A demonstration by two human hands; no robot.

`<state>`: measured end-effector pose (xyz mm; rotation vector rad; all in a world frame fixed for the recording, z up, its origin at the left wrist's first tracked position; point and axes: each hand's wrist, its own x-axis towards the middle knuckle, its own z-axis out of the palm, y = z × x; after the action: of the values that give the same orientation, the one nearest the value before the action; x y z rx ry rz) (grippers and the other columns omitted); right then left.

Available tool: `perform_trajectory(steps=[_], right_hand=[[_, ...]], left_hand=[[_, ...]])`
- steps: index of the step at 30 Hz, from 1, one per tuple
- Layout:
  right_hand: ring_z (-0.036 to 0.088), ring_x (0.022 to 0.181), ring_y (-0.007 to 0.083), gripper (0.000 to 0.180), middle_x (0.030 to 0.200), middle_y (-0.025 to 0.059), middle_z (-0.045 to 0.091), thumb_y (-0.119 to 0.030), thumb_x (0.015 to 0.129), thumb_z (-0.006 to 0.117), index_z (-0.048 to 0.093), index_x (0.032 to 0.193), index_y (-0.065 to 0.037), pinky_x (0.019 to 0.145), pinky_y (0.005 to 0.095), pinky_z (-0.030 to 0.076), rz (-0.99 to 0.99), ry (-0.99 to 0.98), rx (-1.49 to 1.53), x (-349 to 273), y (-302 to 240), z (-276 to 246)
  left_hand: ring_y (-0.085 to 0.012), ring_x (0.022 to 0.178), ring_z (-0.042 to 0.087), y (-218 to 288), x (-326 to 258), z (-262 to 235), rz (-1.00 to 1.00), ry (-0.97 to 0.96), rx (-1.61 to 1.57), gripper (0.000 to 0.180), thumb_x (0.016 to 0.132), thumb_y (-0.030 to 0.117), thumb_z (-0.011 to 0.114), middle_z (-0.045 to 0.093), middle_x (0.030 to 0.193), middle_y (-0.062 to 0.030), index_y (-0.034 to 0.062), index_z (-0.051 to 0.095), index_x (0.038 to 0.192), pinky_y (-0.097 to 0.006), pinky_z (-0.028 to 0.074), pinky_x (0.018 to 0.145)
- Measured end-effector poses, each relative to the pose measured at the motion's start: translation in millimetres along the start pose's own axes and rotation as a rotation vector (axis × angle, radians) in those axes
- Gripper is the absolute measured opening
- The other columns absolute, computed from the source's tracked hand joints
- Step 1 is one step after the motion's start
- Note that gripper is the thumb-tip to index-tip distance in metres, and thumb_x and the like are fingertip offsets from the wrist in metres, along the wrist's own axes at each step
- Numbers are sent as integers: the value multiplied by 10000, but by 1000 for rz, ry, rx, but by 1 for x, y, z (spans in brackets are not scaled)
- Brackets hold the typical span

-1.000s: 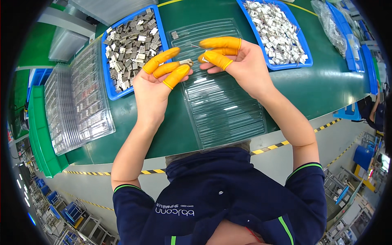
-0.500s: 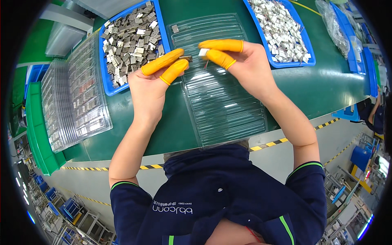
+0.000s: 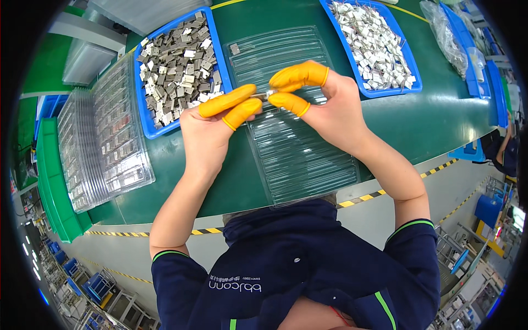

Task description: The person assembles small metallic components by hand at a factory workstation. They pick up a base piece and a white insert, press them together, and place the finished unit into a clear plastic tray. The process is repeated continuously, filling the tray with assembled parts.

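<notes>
My left hand (image 3: 212, 126) and my right hand (image 3: 324, 102) meet above a clear ribbed plastic tray (image 3: 300, 148) on the green table. Both wear orange finger cots on thumb and forefingers. Between the fingertips of both hands sits a small silvery metal part (image 3: 268, 94), pinched from each side. One small grey piece (image 3: 235, 49) lies in the tray's far left corner.
A blue bin of grey metal pieces (image 3: 176, 66) stands at the left, a blue bin of whitish pieces (image 3: 374, 41) at the right. A stack of clear filled trays (image 3: 104, 137) lies far left, beside a green crate (image 3: 52, 187). Plastic bags (image 3: 448, 38) lie far right.
Both hands have stayed together over the clear tray, shifting slightly. The fingertips have closed in on the small part, which both hands now pinch.
</notes>
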<state>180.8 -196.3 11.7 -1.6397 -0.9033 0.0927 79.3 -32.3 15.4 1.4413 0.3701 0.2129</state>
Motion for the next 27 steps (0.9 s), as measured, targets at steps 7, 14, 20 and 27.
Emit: perform_trajectory(steps=[7, 14, 20, 27], right_hand=[[636, 813, 136, 233, 894, 61, 668, -35, 712, 750, 673, 926, 16, 761, 258, 501, 271, -216, 453, 2, 6, -5], [610, 777, 104, 159, 873, 50, 660, -16, 744, 719, 681, 894, 20, 720, 242, 496, 673, -255, 707, -14, -18, -3], [612, 805, 128, 142, 876, 77, 659, -29, 720, 736, 691, 844, 25, 746, 253, 493, 531, -134, 537, 0, -44, 2], [615, 813, 152, 142, 847, 68, 670, -74, 690, 758, 710, 813, -21, 763, 281, 481, 298, -102, 181, 23, -42, 12]], left_hand=[[-170, 750, 659, -1, -2, -8, -76, -184, -139, 262, 800, 22, 668, 679, 874, -140, -53, 638, 1050, -257, 530, 714], [-179, 685, 625, 2, -26, 0, -297, -186, -442, 288, 782, 88, 703, 657, 816, -129, -60, 632, 1018, -273, 498, 654], [-177, 713, 629, 14, -25, -2, -167, -174, -360, 286, 795, 45, 678, 657, 867, -131, -64, 619, 1053, -276, 509, 685], [-177, 836, 647, 16, -22, -6, -22, 24, -327, 274, 821, 15, 644, 663, 962, -135, -53, 619, 1085, -278, 516, 775]])
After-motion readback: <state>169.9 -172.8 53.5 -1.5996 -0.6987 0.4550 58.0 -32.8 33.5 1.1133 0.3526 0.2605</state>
